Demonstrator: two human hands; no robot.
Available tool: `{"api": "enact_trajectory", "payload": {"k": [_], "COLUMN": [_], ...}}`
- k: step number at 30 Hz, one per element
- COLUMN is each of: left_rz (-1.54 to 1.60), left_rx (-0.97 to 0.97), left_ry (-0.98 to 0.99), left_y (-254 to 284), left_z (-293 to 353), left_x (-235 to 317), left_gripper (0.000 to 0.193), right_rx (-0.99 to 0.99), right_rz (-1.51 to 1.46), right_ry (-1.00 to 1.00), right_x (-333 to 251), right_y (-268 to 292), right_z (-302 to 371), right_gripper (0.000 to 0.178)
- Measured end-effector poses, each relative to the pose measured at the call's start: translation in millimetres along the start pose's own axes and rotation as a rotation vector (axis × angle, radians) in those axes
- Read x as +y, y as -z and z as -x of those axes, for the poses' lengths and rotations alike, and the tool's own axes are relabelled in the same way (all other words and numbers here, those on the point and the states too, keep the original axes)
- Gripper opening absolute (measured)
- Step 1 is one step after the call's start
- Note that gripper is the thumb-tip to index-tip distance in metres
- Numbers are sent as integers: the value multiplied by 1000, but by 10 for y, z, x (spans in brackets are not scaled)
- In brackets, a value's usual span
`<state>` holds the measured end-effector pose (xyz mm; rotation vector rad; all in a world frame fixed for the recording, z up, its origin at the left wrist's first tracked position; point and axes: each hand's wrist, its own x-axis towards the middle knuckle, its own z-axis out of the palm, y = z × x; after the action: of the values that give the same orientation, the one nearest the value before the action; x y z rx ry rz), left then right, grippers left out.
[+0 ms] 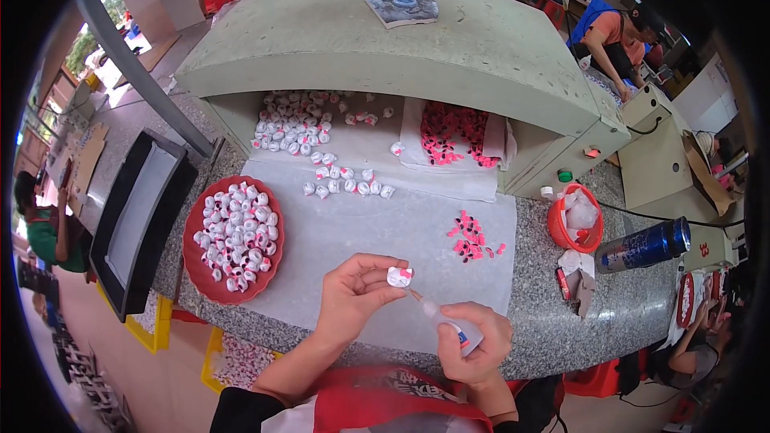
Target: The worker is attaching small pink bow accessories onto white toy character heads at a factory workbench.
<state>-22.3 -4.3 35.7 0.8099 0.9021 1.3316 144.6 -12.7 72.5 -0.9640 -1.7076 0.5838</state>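
Observation:
My left hand pinches a small white figurine head with pink on it between thumb and fingers, above the white paper sheet. A glue bottle with a pale body is in the grip of my right hand. Its thin nozzle tip reaches up close beside the piece; whether they touch I cannot tell. To the left, a red plate holds many similar white and pink pieces. Small pink and black parts lie loose on the paper, right of my hands.
A grey-green metal box arches over more white pieces and a pile of pink parts. A black tray stands at left. At right are a red basket and a blue can. Other people work around.

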Motion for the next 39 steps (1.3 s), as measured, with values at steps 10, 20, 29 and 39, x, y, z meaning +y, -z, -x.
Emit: {"api": "enact_trajectory", "payload": {"k": [10, 20, 29, 39], "left_rz": [-25, -67, -49, -79], "left_rx": [44, 49, 14, 28], "left_ry": [-15, -6, 55, 66], "left_y": [-6, 14, 23, 60], "left_z": [2, -15, -44, -19], "left_x": [13, -47, -162, -196], "left_gripper": [30, 32, 30, 29], "right_rx": [-10, 181, -107, -221], "right_rz": [19, -312, 464, 655], "right_ry": [-39, -599, -559, -444], "right_x": [5, 232, 1573, 1572], "right_y": [44, 43, -20, 23], "right_z": [30, 12, 10, -50], "right_gripper": [15, 18, 24, 19]}}
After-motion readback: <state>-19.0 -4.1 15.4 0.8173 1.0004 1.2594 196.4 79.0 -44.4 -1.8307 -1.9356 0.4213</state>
